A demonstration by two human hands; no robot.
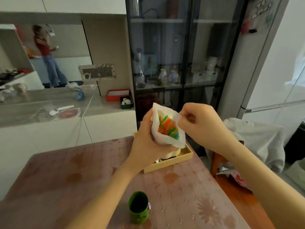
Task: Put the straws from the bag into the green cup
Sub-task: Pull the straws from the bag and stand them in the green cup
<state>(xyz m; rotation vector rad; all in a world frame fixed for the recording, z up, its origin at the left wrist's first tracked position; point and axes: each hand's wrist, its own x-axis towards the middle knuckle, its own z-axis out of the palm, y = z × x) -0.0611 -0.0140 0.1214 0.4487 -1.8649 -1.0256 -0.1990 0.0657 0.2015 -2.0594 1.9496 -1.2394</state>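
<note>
1. One head-worn view looks forward and down, close over both forearms, onto the table.
2. Ahead it reaches a counter and a glass cabinet.

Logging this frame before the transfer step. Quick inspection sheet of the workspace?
Surface: table with a pinkish floral cover.
Job's things: white bag held up and open, coloured straws inside; green cup upright near the front edge, looks empty.
Clutter: wooden tray behind the bag, contents mostly hidden.
Grips: left hand wraps the bag's body; right hand pinches the bag's rim, pulling it open.
Cables: a white cord hangs down from the counter on the left.
Surroundings: glass-door cabinet, fridge, counter with a red box; chair draped with white cloth.
</note>
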